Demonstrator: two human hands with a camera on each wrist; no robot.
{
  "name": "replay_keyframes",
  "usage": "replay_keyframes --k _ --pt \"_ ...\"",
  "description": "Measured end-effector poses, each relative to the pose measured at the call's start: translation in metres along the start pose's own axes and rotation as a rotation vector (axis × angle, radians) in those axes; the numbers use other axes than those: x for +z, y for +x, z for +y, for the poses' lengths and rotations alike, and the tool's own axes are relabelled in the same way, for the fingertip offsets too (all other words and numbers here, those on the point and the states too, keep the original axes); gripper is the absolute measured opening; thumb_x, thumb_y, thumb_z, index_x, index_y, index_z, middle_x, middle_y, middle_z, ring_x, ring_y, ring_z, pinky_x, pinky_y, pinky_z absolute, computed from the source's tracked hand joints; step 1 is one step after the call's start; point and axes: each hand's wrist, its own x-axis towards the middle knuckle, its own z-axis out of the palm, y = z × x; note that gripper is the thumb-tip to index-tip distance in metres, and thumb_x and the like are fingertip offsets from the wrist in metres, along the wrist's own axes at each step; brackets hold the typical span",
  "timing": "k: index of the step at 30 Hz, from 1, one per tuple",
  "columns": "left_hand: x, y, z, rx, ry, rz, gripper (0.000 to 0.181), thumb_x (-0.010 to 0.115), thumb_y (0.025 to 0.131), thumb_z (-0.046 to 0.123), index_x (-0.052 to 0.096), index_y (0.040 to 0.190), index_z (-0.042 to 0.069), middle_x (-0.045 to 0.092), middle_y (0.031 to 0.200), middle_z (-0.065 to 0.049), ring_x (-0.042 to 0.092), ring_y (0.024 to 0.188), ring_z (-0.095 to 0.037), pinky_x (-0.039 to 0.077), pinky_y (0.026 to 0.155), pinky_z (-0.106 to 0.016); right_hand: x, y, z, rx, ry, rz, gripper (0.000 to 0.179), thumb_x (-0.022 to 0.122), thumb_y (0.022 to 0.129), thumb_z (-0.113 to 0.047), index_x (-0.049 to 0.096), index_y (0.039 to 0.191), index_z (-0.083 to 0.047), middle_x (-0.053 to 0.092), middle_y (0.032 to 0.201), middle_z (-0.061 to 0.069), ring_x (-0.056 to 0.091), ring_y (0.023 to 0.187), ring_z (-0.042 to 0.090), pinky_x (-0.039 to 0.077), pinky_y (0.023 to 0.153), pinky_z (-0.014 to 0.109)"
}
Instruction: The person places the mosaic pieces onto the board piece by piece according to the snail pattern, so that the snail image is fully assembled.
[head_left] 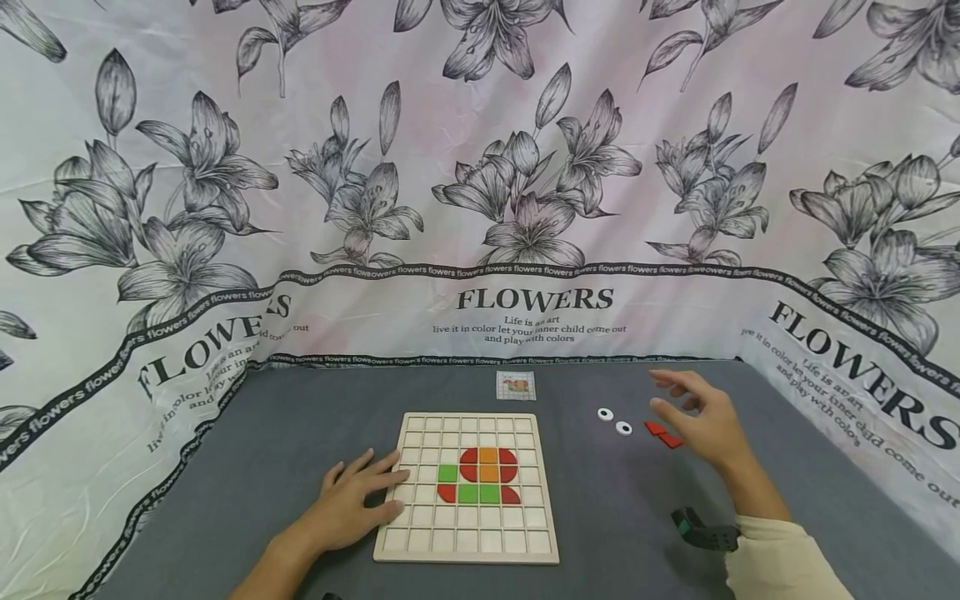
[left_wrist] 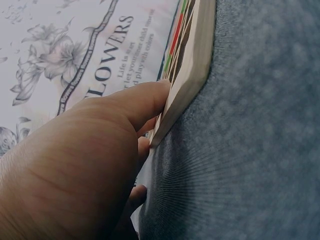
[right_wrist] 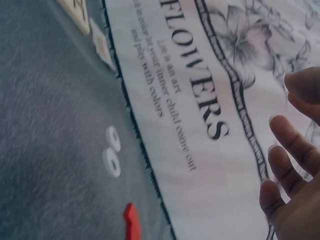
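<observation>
A pale wooden grid board (head_left: 427, 542) lies on the grey cloth, with red, orange and green tiles (head_left: 468, 493) set in its middle cells. My left hand (head_left: 351, 502) rests at the board's left edge, fingers spread and touching the rim; the left wrist view shows the thumb (left_wrist: 145, 102) against the board's side (left_wrist: 187, 82). Above two red pieces (head_left: 663, 434) my right hand (head_left: 705, 421) hovers with loosely bent fingers, nothing visible between them. In the right wrist view its fingers (right_wrist: 287, 172) are apart, away from the red piece (right_wrist: 132, 222).
Two white discs with black centres (head_left: 614, 421) lie left of the red pieces. A small printed pattern card (head_left: 516, 386) lies behind the board. Flower-printed fabric (head_left: 536, 317) hangs around the back and sides of the table (head_left: 322, 417).
</observation>
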Motion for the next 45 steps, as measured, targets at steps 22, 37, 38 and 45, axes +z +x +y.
replay_keyframes --k 22,37,38,45 --pt "0.002 0.002 0.001 -0.001 0.002 -0.006 0.053 0.062 0.092 0.047 0.059 0.136 0.018 0.036 0.152 -0.005 0.017 0.140 -0.043 -0.002 0.101 -0.070 0.001 -0.037 0.067 0.319 -0.167 -0.157 0.041 0.070 0.090 -0.014 0.060 0.125 0.003 0.058 0.114 0.027 0.052 0.101 0.044 0.044 0.078 0.060" --pt "-0.001 -0.001 0.004 -0.018 0.014 0.005 0.053 0.063 0.091 0.047 0.061 0.135 0.017 0.037 0.151 -0.005 0.017 0.140 -0.042 -0.003 0.101 -0.070 0.010 -0.040 0.076 0.306 -0.288 -0.267 0.033 0.074 0.084 -0.012 0.067 0.111 0.006 0.064 0.095 0.017 0.060 0.086 0.036 0.046 0.072 0.053" --pt "-0.001 -0.001 0.004 -0.019 0.016 0.005 0.053 0.063 0.091 0.047 0.061 0.135 0.018 0.037 0.151 -0.005 0.017 0.140 -0.042 -0.003 0.101 -0.070 0.010 -0.040 0.076 0.305 -0.293 -0.266 0.032 0.074 0.084 -0.012 0.068 0.110 0.005 0.065 0.093 0.016 0.060 0.085 0.035 0.046 0.072 0.052" --pt "-0.001 0.000 0.005 -0.019 0.013 0.002 0.053 0.063 0.091 0.047 0.060 0.135 0.018 0.036 0.152 -0.005 0.017 0.140 -0.042 -0.003 0.102 -0.070 0.009 -0.042 0.073 0.328 -0.299 -0.265 0.027 0.075 0.084 -0.017 0.070 0.105 0.000 0.064 0.091 0.012 0.059 0.085 0.034 0.044 0.072 0.052"
